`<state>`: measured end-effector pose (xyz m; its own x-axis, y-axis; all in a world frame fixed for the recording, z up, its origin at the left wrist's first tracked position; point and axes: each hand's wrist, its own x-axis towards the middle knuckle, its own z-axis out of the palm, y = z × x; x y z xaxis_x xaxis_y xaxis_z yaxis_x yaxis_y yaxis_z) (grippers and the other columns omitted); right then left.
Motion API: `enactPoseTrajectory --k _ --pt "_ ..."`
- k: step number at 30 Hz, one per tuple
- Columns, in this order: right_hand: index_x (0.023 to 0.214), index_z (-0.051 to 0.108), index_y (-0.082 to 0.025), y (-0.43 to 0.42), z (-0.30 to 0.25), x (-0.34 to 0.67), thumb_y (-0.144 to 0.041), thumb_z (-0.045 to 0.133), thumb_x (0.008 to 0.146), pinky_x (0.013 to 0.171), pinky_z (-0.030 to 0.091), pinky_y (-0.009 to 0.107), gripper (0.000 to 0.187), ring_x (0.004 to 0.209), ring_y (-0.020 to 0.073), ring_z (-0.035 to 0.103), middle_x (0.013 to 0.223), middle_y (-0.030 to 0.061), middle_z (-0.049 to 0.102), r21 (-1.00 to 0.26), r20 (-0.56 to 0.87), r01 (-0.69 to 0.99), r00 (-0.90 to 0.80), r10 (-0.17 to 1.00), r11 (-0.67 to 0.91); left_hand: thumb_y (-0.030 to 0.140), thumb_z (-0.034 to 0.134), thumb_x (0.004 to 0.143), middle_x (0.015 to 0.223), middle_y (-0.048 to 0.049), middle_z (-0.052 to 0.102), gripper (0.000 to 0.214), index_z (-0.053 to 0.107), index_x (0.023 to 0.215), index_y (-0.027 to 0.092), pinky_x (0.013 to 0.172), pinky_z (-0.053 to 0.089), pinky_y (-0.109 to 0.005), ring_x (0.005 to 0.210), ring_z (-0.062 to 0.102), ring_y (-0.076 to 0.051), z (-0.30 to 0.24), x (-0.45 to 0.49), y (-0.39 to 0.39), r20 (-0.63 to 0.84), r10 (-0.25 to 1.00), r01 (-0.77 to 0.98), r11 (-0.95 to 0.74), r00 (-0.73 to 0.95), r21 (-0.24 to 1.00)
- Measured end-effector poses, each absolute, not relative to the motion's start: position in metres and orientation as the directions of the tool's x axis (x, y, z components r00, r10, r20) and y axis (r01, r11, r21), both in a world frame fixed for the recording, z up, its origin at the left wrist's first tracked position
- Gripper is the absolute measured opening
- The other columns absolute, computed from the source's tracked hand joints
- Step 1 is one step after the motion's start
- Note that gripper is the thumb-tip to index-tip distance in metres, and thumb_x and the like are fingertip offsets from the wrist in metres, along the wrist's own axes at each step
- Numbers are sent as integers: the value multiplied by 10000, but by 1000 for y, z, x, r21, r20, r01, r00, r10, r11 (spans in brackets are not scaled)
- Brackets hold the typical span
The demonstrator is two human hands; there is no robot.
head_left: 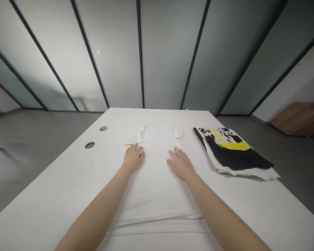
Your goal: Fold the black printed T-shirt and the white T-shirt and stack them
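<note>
Two bare forearms are reaching forward from the bottom of the view, with the person's left hand (pixel 133 158) and right hand (pixel 181 164) pressing down on a white T-shirt (pixel 157 188). The T-shirt is lying flat in the middle of a white table (pixel 58 181), its hem nearest the person and its collar (pixel 159 128) farthest away. Both hands are palm down, near the shirt's side edges and well apart from each other. The left fingers (pixel 134 149) are slightly spread and lying flat, just below the shirt's left sleeve (pixel 132 136). The right fingers (pixel 177 153) are also slightly spread and flat, just below the right sleeve (pixel 178 133). Neither hand is pinching the cloth. To the right of the T-shirt, well apart from it, a folded black shirt (pixel 231 151) with a bold yellow and white print is lying on the table. Two round holes (pixel 89 145) are showing in the tabletop on the left. Beyond the table, a gray floor (pixel 28 150) is stretching toward frosted glass walls (pixel 170 52) with dark frames, and a wooden cabinet (pixel 298 119) is standing at far right.
</note>
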<state>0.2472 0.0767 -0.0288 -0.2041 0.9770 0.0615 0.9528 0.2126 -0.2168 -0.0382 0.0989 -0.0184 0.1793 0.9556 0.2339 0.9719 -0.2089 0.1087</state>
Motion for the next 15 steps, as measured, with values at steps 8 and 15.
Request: enactPoseTrajectory --k 8,15 --pt "1569 524 -233 44 -24 259 -404 529 1033 1266 234 567 563 1575 380 327 1687 172 402 -232 76 920 -307 949 316 341 484 1031 1501 -175 599 386 673 1335 194 1179 413 -491 1387 554 -336 -4 -31 55 146 940 933 -329 309 143" --pt "1620 465 -265 -4 -37 237 -530 544 1020 1236 190 684 661 1585 498 228 1736 191 289 -225 9 953 -207 978 204 648 404 1021 1716 -253 290 754 428 1631 205 1141 219 -826 1562 243 -549 -31 -6 -4 26 973 970 -233 231 68"
